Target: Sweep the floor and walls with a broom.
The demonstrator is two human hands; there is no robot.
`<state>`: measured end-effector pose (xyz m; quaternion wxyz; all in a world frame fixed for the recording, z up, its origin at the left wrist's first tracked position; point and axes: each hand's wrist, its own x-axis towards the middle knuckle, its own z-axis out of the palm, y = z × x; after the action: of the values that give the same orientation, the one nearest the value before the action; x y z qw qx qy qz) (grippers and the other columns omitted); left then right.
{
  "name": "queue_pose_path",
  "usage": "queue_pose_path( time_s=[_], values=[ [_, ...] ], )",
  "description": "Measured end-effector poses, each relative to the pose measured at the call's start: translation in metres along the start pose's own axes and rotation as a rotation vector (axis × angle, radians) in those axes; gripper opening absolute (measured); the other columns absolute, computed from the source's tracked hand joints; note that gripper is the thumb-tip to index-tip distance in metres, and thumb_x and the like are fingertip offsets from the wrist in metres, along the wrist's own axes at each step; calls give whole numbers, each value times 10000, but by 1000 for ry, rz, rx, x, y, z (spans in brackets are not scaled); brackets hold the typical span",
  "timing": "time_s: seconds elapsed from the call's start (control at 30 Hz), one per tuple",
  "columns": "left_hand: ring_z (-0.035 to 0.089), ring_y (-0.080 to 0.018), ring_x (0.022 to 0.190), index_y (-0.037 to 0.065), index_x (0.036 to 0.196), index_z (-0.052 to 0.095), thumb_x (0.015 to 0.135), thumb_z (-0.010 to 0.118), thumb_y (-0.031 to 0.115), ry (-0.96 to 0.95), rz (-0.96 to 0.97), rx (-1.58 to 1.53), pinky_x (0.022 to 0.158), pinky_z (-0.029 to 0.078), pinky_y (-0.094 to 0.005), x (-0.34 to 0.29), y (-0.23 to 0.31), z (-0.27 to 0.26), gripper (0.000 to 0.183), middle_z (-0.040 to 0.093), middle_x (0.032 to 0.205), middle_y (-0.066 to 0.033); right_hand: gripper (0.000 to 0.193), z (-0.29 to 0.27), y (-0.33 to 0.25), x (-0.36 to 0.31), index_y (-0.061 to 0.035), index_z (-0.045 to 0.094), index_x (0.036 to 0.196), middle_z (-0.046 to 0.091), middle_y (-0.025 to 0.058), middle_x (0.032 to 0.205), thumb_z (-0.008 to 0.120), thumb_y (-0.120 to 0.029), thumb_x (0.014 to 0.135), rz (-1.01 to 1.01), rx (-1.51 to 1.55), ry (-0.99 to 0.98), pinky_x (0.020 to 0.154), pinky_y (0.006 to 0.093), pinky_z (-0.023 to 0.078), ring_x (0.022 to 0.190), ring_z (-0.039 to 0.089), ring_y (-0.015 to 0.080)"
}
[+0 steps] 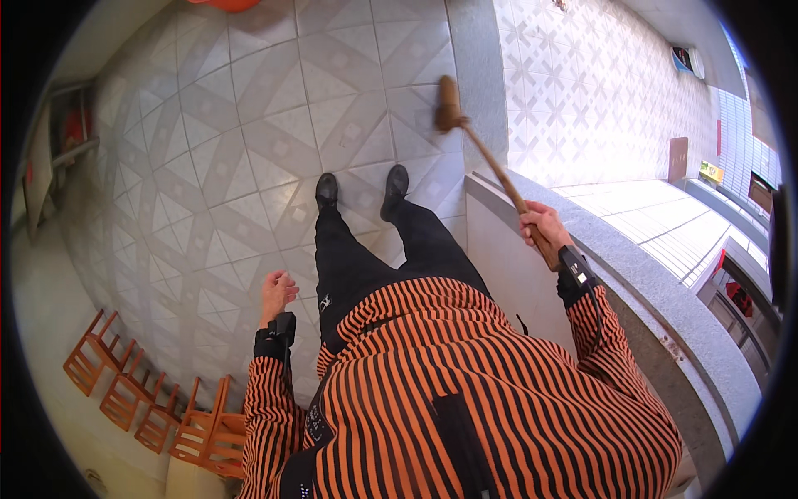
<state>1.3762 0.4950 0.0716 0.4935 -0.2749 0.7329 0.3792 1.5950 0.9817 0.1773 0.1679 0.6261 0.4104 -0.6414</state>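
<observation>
My right hand (544, 226) is wrapped around the wooden handle of a broom (497, 168), near the handle's upper end. The broom slants away to the upper left. Its brown head (449, 108) is a little blurred and lies by the floor's right edge, ahead of my right shoe. Off to my left side, my left hand (278, 295) hangs over the floor with its fingers curled in, and nothing shows in it.
Pale patterned tiles (274, 108) cover the floor. Along the right runs a grey stone ledge (615, 241), with a brighter tiled area beyond it. Several orange-brown wooden chairs (199, 424) stand at the lower left. An orange-red object (226, 3) is at the far edge.
</observation>
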Motion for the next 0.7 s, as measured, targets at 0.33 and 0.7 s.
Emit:
queue_pose_path(
  time_s=[0.33,0.7],
  values=[
    [576,-171,602,34,1023,449,790,513,213,-29,-28,11,475,439,-255,-1,8,5,300,536,772,-90,488,80,-49,-8,14,308,1148,454,48,635,543,-16,722,-112,116,-109,365,233,373,464,451,98],
    [562,-161,581,59,1008,463,792,521,232,39,63,-152,462,431,-241,71,115,-110,283,541,766,-88,592,364,-185,73,-2,240,1243,457,45,651,527,-23,726,-56,-66,-680,377,212,368,474,442,81]
  ],
)
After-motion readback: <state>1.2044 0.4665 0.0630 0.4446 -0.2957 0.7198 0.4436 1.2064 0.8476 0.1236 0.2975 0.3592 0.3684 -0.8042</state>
